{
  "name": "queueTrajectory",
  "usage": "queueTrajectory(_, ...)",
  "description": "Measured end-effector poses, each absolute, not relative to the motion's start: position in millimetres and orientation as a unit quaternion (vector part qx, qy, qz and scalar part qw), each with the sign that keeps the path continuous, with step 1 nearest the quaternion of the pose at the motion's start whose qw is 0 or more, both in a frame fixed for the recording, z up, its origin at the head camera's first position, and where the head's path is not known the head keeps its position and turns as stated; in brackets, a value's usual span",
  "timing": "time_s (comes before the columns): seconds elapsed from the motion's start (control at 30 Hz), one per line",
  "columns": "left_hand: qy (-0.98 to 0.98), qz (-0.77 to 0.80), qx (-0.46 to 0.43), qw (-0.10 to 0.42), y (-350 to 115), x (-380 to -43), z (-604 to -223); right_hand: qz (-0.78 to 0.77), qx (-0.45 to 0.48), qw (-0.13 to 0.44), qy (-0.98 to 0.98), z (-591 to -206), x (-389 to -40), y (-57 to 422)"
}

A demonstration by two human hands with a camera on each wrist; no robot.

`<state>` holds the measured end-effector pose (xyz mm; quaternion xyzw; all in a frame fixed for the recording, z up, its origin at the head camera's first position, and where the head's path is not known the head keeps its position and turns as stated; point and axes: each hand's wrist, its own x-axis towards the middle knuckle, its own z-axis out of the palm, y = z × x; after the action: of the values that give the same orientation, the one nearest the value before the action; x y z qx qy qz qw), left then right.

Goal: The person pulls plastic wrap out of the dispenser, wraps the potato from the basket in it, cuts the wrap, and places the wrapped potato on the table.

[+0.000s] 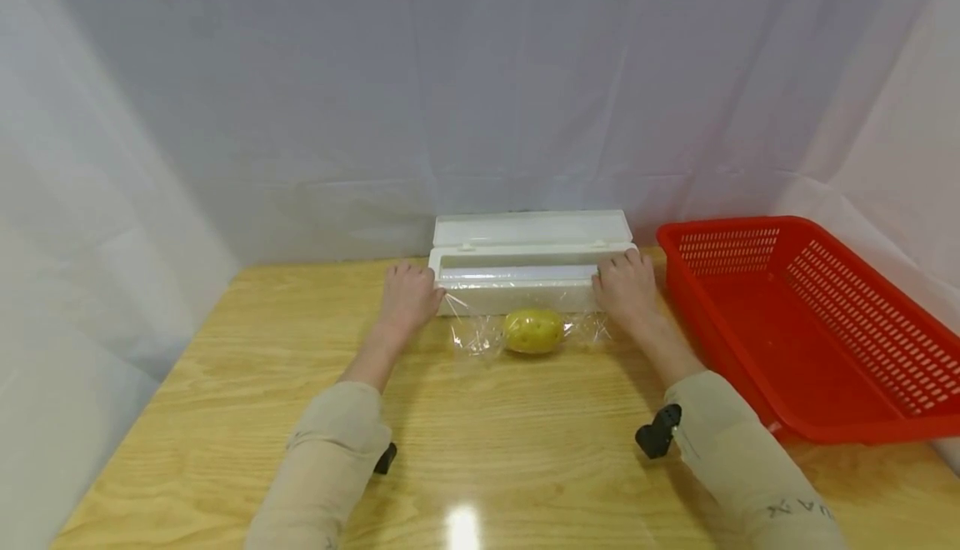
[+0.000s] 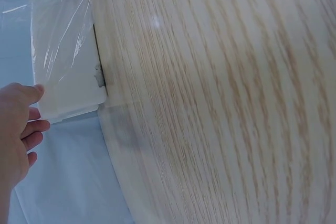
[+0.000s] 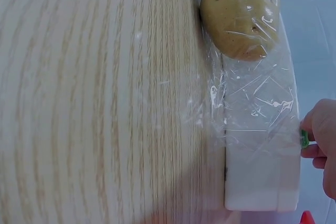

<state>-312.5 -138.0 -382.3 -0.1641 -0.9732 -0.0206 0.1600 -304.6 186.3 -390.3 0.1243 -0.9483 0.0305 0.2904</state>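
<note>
A white cling film dispenser box point(image 1: 525, 250) stands at the back of the table, its lid point(image 1: 532, 228) tipped back and a roll point(image 1: 517, 273) inside. Clear cling film point(image 3: 257, 103) comes over the box's front edge and covers a yellow potato point(image 1: 534, 332) lying before it. At the box's left end my left hand point(image 1: 408, 292) holds the corner, thumb on the edge beside the film. Near the right end, my right hand point(image 1: 628, 285) pinches a small green slider cutter point(image 3: 304, 139) on the front edge. The hidden fingertips of both hands cannot be fully made out.
A red plastic basket point(image 1: 716, 333) stands on the right, close to my right forearm. White sheeting point(image 1: 525, 100) hangs behind the wooden table point(image 1: 495, 450) and at both sides. The box's back is close to the sheeting.
</note>
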Motion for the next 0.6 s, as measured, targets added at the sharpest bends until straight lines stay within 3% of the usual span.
queueTrajectory(0.33,-0.974,-0.021,-0.166,0.153,-138.7,-314.8,-383.8,0.03,0.113,0.265,-0.957,-388.9,-304.5,183.0)
queueTrajectory(0.6,-0.972,-0.036,-0.167,0.161,-138.6,-317.8,-385.3,0.035,0.119,0.283,-0.951,-390.0,-306.6,183.2)
